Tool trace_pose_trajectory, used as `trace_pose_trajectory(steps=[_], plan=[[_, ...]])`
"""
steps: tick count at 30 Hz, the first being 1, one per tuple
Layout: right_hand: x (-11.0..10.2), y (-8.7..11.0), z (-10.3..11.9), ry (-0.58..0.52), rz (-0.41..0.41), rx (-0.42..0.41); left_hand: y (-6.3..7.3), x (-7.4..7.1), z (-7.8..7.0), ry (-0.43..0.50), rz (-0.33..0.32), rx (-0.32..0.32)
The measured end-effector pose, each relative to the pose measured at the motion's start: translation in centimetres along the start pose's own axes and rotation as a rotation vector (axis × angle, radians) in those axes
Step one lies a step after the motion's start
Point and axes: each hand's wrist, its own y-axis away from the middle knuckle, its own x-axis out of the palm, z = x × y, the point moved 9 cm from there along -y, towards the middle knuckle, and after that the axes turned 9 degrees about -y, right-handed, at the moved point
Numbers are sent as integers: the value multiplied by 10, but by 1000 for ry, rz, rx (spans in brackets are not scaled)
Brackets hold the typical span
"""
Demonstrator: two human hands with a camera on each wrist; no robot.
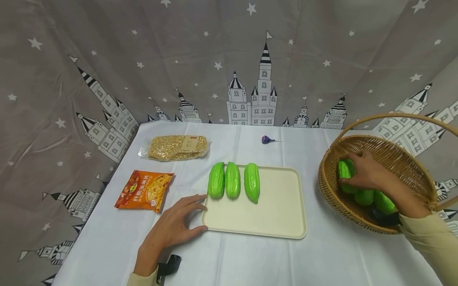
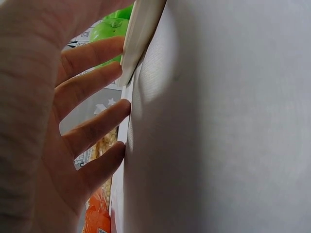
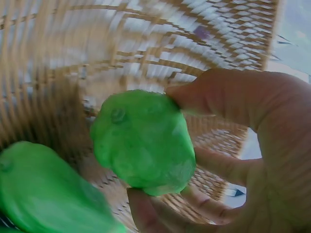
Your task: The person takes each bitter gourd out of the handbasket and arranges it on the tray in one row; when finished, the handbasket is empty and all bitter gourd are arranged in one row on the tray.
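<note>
My right hand [image 1: 370, 172] is inside the wicker basket [image 1: 326, 184], its thumb and fingers gripping a bright green bitter gourd [image 3: 143, 143]. Other green gourds [image 3: 46, 187] lie below it in the basket, partly hidden by the hand and wrist. On the cream tray [image 1: 250, 220], three green gourds [image 1: 233, 180] lie lengthwise along the left half, two side by side and one slightly apart. Fingers spread, my left hand [image 1: 175, 222] rests at the tray's left edge, fingertips and thumb right at the rim.
Left of the tray lies an orange snack packet [image 1: 144, 190], with a clear bag of yellow kernels [image 1: 177, 147] behind it. A purple-wrapped lollipop [image 1: 266, 140] lies beyond the tray. The basket's tall handle [image 1: 390, 115] arches above its opening. A grey curtain [image 1: 200, 51] hangs behind the table.
</note>
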Motion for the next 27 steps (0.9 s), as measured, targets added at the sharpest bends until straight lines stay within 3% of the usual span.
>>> trace_pose_trajectory(steps=[12,19,27], plan=[[-46,26,23,-47,-151,-80,-1,0,1,-3,1,0],[-49,45,34,-78,-225,-107,-1,0,1,0,-9,6],[-44,61,54,-191,-269,-119,0,0,1,4,4,-4]])
